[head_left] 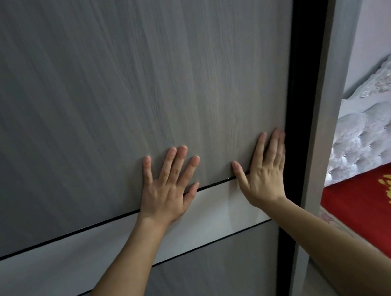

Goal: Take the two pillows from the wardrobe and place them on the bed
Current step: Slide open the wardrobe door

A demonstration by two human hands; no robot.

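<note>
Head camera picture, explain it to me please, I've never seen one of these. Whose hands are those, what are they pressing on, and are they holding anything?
There is no machine here. A person wears a wide-angle camera on the head, so you look down their own arms. The left hand and right hand lie flat, fingers spread, against a grey wood-grain wardrobe door with a pale band across it. A dark gap shows at the door's right edge. Neither hand holds anything. At right is the bed with a red cover. No pillows are in view.

Two bare forearms, left hand, right hand, no sleeves
</note>
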